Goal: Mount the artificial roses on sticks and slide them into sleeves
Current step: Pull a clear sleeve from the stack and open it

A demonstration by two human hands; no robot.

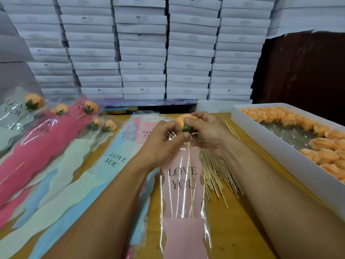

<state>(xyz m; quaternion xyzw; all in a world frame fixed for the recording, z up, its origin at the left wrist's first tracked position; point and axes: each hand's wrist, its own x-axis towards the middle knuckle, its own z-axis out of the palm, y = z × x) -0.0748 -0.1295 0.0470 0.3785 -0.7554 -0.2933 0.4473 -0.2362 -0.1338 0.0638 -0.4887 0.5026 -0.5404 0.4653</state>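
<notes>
An orange artificial rose (182, 119) with a green base sits on a thin wooden stick (190, 180). The stick runs down inside a clear sleeve (183, 202) with pink paper printed LOVE YOU. My right hand (207, 131) grips the rose head from above. My left hand (166, 144) pinches the sleeve's open top edge just under the green base. The rose head is above the sleeve mouth.
A white box (276, 146) of orange rose heads lies at the right. Loose sticks (218, 174) lie beside the sleeve. Empty sleeves (112, 165) in pink, blue and green fan out left, with several finished sleeved roses (61, 113) beyond. Stacked white boxes (141, 53) stand behind the table.
</notes>
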